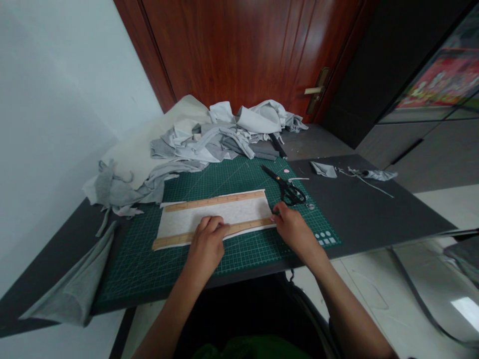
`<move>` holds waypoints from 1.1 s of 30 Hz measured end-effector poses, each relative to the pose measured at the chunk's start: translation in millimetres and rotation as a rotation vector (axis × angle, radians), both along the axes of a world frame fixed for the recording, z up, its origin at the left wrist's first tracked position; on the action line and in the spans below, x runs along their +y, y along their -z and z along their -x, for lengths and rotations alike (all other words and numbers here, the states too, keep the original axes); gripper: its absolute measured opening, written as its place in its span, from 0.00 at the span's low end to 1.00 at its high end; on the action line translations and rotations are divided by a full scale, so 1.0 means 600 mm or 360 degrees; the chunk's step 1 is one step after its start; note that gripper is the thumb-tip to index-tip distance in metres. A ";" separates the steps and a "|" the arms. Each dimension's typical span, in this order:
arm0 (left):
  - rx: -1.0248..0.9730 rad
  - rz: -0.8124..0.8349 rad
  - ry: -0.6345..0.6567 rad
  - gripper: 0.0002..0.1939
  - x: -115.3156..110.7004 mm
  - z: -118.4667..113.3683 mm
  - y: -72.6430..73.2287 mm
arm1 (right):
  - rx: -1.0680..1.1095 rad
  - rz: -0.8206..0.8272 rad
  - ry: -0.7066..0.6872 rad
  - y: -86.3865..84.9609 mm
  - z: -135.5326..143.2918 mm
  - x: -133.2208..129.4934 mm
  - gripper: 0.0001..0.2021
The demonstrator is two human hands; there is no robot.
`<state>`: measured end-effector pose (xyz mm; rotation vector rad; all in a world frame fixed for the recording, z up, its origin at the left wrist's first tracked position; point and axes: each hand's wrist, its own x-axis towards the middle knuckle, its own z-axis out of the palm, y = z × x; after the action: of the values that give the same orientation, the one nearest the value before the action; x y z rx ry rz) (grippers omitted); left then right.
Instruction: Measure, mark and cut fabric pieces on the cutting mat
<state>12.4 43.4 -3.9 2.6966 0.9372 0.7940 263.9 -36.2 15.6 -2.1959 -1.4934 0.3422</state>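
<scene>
A pale piece of fabric (213,215) lies flat on the green cutting mat (239,174). Along its far edge runs one wooden ruler (217,201), and a second wooden ruler (249,225) lies along its near edge. My left hand (207,239) bears down on the near ruler around its middle, fingers bent and closed together. At the right end of the fabric, my right hand (294,227) has thumb and fingers pinched at the corner beside the ruler's tip. What exactly sits between those fingertips is partly hidden. Black scissors (286,187) rest just beyond my right hand.
Grey and white fabric scraps (220,132) are heaped at the back before a wooden door (239,55). A grey cloth (75,284) hangs over the left front edge. Small scraps (324,169) lie on the dark table (366,209) at right. A white wall (67,89) bounds the left.
</scene>
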 end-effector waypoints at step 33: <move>-0.0024 0.0095 0.0048 0.22 0.003 0.001 0.000 | -0.0137 0.0085 -0.0307 -0.013 -0.003 -0.011 0.13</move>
<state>11.5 45.0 -3.8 2.6432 0.8999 0.7670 265.5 -42.9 23.1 -2.1362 -1.7684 0.3576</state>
